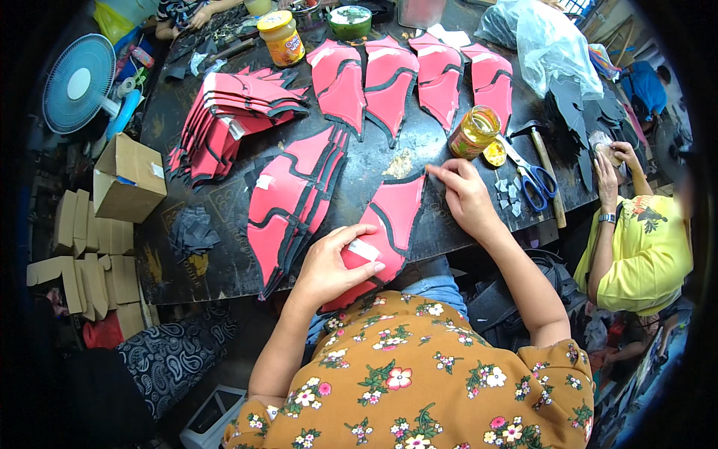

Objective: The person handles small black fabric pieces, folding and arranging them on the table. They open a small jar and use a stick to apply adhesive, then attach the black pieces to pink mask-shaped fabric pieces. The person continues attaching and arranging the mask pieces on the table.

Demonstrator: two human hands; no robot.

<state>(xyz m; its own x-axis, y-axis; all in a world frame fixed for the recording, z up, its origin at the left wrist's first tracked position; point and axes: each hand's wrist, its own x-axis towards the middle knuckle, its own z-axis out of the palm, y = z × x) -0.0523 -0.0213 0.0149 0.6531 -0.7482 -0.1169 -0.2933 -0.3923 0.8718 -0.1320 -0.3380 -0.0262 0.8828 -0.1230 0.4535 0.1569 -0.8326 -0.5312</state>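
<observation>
A pink panel with black edging [394, 209] lies at the table's near edge, its lower end over my lap. On it rests my left hand [334, 262], open, with thumb and forefinger spread around a white label [364, 249]. My right hand [465, 196] is closed in a pinch at the panel's far right corner; anything between its fingertips is too small to make out. Just beyond that hand stands an uncovered glass jar of yellowish paste [474, 133], beside its yellow-smeared lid [494, 154]. Overlapping pink panels [288, 198] lie left of my left hand.
Several pink panels [336, 78] lie in a row at the back, beside a larger stack [224, 112]. Blue-handled scissors [535, 183], a hammer [550, 179] and small grey squares [508, 193] lie right. A person in yellow [643, 247] sits there; another's arms [198, 15] show far left.
</observation>
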